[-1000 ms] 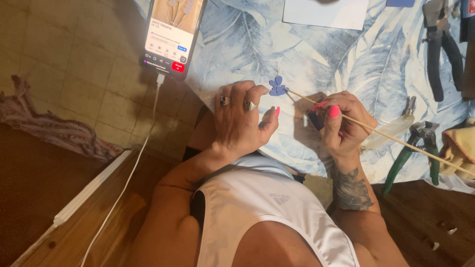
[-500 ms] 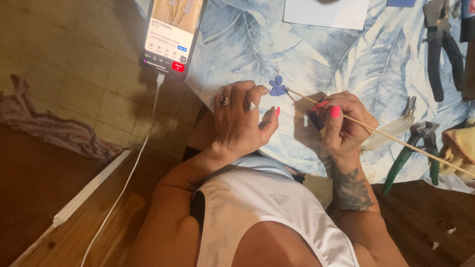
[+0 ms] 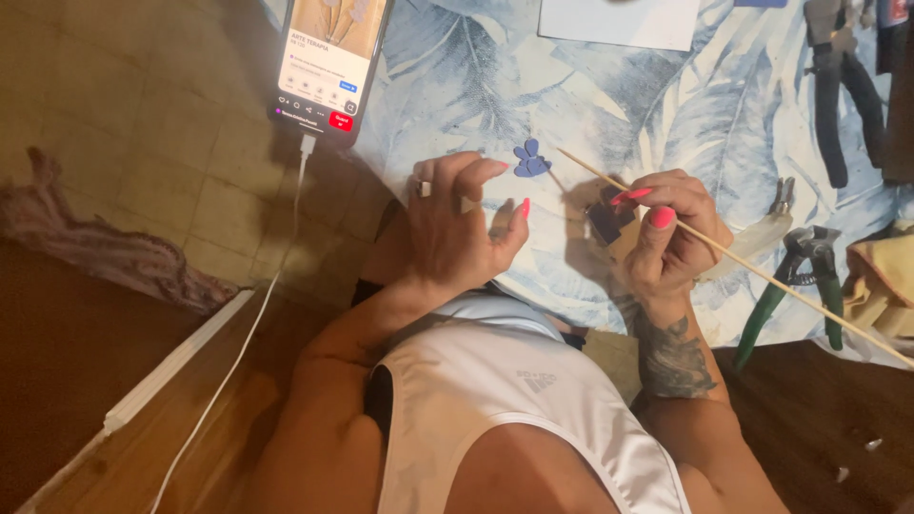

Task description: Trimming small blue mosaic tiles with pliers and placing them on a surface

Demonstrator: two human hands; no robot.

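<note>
My left hand (image 3: 455, 227), with a ring and pink nails, rests on the blue leaf-print cloth (image 3: 457, 95). Its fingers are curled and its index fingertip lies just beside a small blue flower-shaped piece (image 3: 530, 160) on the cloth. My right hand (image 3: 664, 233) grips a long thin wooden skewer (image 3: 762, 271), which runs from near the blue piece out to the lower right. A small dark piece (image 3: 603, 221) with a pale brown bit sits against the same hand's fingers. The skewer's tip is a little to the right of the flower piece, not touching it.
A phone (image 3: 328, 59) with a lit screen lies at the cloth's left edge, and its white cable (image 3: 276, 276) trails down over the tiled floor. Near the top lies a white sheet (image 3: 619, 19). Black pliers (image 3: 843, 90), green-handled pliers (image 3: 795, 286) and a yellowish rag (image 3: 881, 276) lie at the right.
The skewer's tip has shifted slightly up and away from the blue piece. Both hands stay almost where they were.
</note>
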